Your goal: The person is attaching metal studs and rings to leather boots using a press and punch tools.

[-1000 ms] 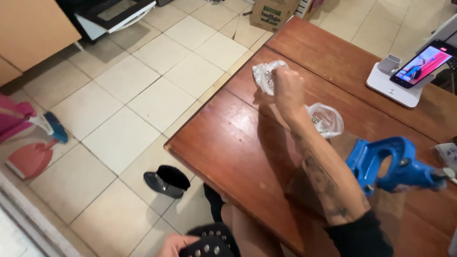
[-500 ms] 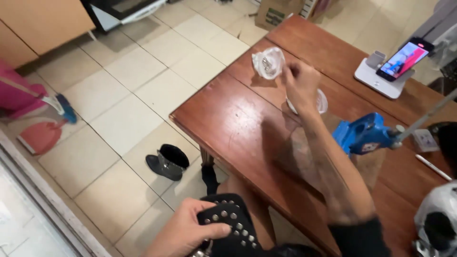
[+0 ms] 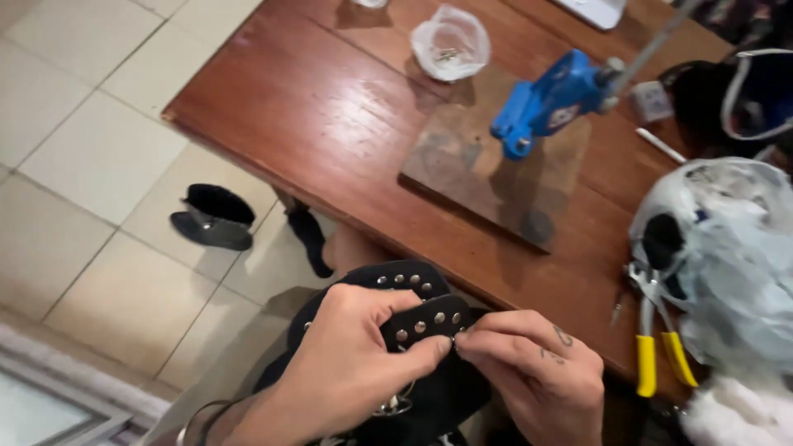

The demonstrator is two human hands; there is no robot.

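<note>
A black studded leather strap [image 3: 417, 324] is being gripped near the lap, below the wooden table [image 3: 330, 124] edge, by the left hand [image 3: 351, 372]; its end is being pinched by the right hand [image 3: 537, 376]. Several round metal studs are already being shown in rows; a blue hand press [image 3: 549, 99] is standing unused farther right. What is being pinched is being hidden between fingertips, and the strap's lower part is cut off.

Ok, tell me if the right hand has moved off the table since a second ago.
Yes. The right hand has come back from the wooden table to the studded black piece, below the table's near edge.
</note>
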